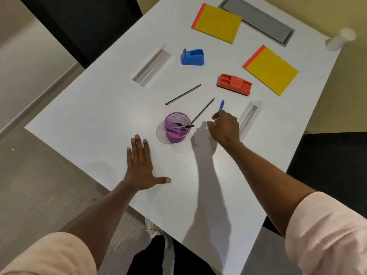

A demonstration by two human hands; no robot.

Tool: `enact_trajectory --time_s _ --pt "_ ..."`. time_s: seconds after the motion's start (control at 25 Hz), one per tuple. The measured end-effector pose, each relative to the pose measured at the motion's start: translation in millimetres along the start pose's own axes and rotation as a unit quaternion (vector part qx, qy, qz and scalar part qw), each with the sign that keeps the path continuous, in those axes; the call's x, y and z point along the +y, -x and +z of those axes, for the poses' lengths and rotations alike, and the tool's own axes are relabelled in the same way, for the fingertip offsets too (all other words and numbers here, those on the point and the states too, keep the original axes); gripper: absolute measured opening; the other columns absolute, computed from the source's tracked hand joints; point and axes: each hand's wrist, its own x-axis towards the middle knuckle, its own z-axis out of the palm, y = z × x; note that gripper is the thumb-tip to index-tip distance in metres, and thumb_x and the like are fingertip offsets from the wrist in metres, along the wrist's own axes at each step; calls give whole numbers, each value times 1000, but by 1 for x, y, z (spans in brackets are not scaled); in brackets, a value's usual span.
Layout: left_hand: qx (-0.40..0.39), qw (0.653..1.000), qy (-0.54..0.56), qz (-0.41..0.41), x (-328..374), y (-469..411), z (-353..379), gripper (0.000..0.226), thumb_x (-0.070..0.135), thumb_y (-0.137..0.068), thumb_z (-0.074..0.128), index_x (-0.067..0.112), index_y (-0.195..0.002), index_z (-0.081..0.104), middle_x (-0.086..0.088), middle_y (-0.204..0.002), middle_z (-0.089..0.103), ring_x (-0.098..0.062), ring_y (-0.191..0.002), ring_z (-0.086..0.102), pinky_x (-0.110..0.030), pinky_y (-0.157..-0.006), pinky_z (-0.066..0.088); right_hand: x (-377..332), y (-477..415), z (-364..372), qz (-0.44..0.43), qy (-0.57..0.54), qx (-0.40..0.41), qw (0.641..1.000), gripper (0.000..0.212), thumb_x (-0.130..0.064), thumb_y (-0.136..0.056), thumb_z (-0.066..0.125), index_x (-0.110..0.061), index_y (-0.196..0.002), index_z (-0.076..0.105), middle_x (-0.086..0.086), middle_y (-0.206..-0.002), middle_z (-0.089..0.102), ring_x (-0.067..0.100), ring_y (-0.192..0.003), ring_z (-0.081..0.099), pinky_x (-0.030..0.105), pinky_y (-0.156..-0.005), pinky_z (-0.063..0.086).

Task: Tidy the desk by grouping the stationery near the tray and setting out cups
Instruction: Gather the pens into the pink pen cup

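Head view: left hand [140, 169] lies flat, fingers spread, on the white desk [99, 120] at lower centre, holding nothing. Right hand [224, 127], centre right, is curled with its fingertips pinching the blue pen [221, 105], whose capped end juts up-frame. Just left stands the purple mesh pen cup [177, 127], one pen already inside. Two black pencils [183, 94] [204, 110] lie loose above it. Judged step: gathering the writing tools; next move calls for lifting the pen clear and dropping it into the cup.
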Motion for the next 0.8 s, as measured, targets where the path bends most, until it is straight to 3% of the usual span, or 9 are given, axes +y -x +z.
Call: enact_trajectory --time_s 0.16,0.32,0.52,0.6,0.76,0.8 --pt "-13 1000 -19 -13 -5 -6 8 173 117 -46 39 10 -159 -36 -16 -164 -48 -33 -154 -43 -56 -128 -19 2 -51 11 64 23 31 997 26 -10 -93 60 -4 -118 63 18 -116 70 39 -110 67 37 -85 50" --pt "-18 999 -24 -24 -4 -10 9 174 118 -44 38 8 -162 -29 -20 -169 -39 -37 -158 -36 -55 -125 -17 5 -80 15 138 24 51 989 34 -13 -95 67 -3 -125 55 20 -122 67 41 -113 67 46 -93 57" --pt "-17 1000 -10 -20 -3 -9 8 174 116 -46 42 6 -165 -20 -21 -172 -31 -39 -160 -29 -51 -126 -13 5 -91 25 167 -4 43 985 34 -13 -91 77 -4 -120 62 17 -117 71 36 -105 72 37 -76 53" --pt "-20 1000 -4 -22 -2 -9 8 174 116 -46 44 6 -166 -18 -21 -173 -29 -39 -161 -27 -50 -126 -14 1 -97 26 204 -60 43 976 33 -18 -86 83 -5 -111 67 14 -110 73 32 -95 74 32 -70 50" --pt "-22 999 -9 -25 -2 -8 6 173 116 -47 44 7 -165 -20 -21 -172 -31 -39 -160 -29 -50 -126 -16 -15 -104 29 263 -198 58 942 29 -26 -77 85 -9 -92 67 5 -82 75 12 -43 68 21 -50 46" --pt "-22 999 -9 -25 -2 -8 5 173 115 -47 45 7 -165 -21 -21 -172 -32 -39 -160 -30 -50 -126 -17 -19 -106 30 263 -211 57 940 28 -26 -75 83 -9 -91 68 6 -78 76 14 -44 70 22 -52 50"
